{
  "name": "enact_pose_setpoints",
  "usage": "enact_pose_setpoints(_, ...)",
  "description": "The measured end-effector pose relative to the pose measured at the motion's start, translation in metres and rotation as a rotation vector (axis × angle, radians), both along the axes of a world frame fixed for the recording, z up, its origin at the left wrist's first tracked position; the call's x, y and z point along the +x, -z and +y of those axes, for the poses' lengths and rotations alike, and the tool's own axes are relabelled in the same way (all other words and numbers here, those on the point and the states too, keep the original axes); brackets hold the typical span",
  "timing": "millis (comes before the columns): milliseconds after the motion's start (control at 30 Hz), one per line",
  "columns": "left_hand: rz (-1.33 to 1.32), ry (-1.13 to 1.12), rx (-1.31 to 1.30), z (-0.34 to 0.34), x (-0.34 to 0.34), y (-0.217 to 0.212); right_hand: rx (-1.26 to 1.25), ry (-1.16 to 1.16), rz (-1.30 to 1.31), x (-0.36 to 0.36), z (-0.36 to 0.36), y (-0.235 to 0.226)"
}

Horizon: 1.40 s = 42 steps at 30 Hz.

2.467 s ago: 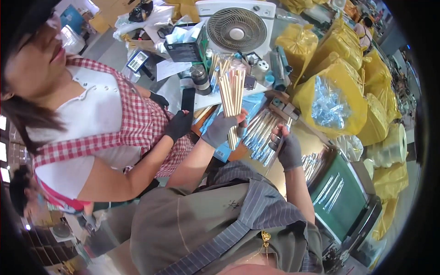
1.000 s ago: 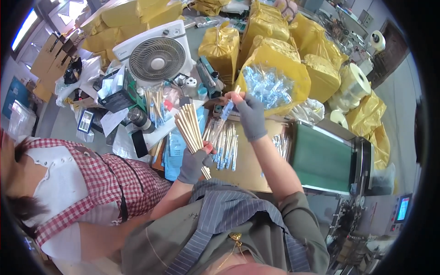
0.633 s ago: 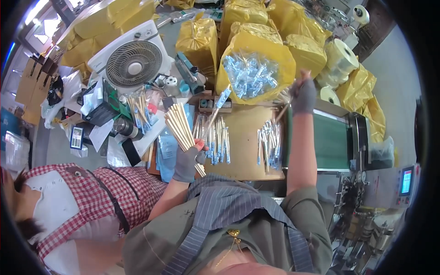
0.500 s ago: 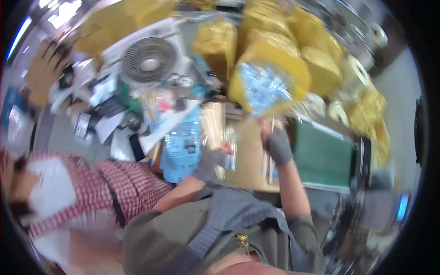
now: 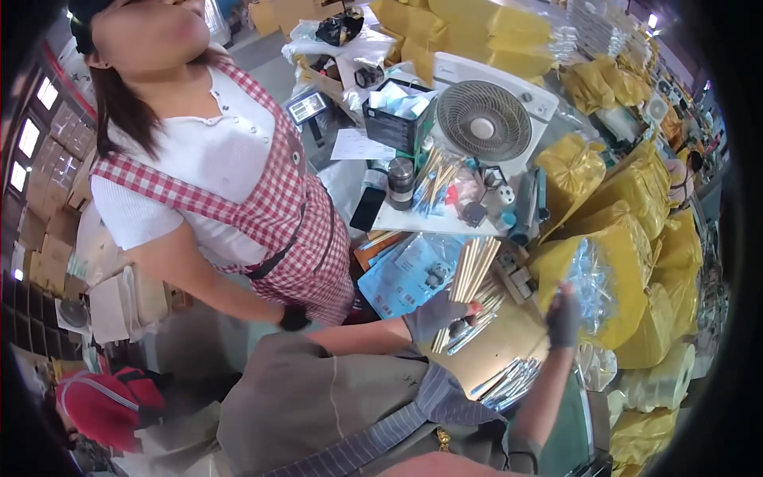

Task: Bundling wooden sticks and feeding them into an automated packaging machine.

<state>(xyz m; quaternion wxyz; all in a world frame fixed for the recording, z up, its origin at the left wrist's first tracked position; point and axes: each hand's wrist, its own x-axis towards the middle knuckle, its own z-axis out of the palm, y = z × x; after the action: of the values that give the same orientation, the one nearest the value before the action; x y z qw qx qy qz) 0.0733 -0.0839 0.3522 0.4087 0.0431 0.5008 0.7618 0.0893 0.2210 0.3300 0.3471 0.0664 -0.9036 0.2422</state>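
Note:
My left hand (image 5: 439, 316), in a grey fingerless glove, is closed round a bundle of thin wooden sticks (image 5: 474, 270) above a brown board (image 5: 509, 338). Shiny slim sticks (image 5: 486, 312) lie just under and beside that bundle. At the board's near right, more shiny slim sticks (image 5: 513, 383) are in a loose pile. My right hand (image 5: 563, 319), gloved the same way, is at the near left edge of a yellow bag holding crinkled clear-blue plastic pieces (image 5: 592, 286). Its fingers are blurred, and I cannot see whether they hold anything.
Flat blue plastic packets (image 5: 413, 274) lie left of the board. Beyond them are a box fan (image 5: 486, 123), a phone (image 5: 368, 209), a jar (image 5: 400, 183) and a black box (image 5: 395, 119). A co-worker in a checked apron (image 5: 298, 230) stands close on the left. Yellow bags (image 5: 628, 207) crowd the right.
The view has swung left, bringing the co-worker fully into it. My left hand now has the wooden sticks raised in its grip. My right hand stays by the yellow bag.

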Motion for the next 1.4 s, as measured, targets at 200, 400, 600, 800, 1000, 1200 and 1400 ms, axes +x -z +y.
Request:
enact_pose_setpoints(200, -0.048, 0.002, -0.025, -0.009, 0.003, 0.006, -1.839, -0.077, -0.649, 0.043, -0.11, 0.0)
enact_pose_setpoints(400, 0.078, 0.071, -0.009, -0.004, 0.025, 0.032, -1.884, 0.032, -0.653, 0.12, -0.152, 0.008)
enact_pose_setpoints(600, -0.037, 0.257, -0.129, 0.013, 0.015, 0.005, -1.515, 0.084, -0.174, 0.08, -0.119, -0.03)
enact_pose_setpoints(800, -0.007, 0.506, -0.135, 0.048, 0.023, 0.002, -1.785, 0.163, 0.118, 0.121, -0.117, -0.021)
enact_pose_setpoints(1000, -0.022, 0.693, -0.263, 0.053, 0.02, 0.009, 0.182, 0.999, -0.25, 0.179, -0.163, -0.035)
enact_pose_setpoints(1200, -0.075, 0.814, -0.327, 0.075, 0.038, 0.015, -0.255, 0.863, -0.48, 0.232, -0.157, 0.026)
enact_pose_setpoints(1400, -0.105, 0.804, -0.366, 0.1, 0.061, 0.04, -0.829, 1.389, 0.008, 0.331, -0.076, 0.019)
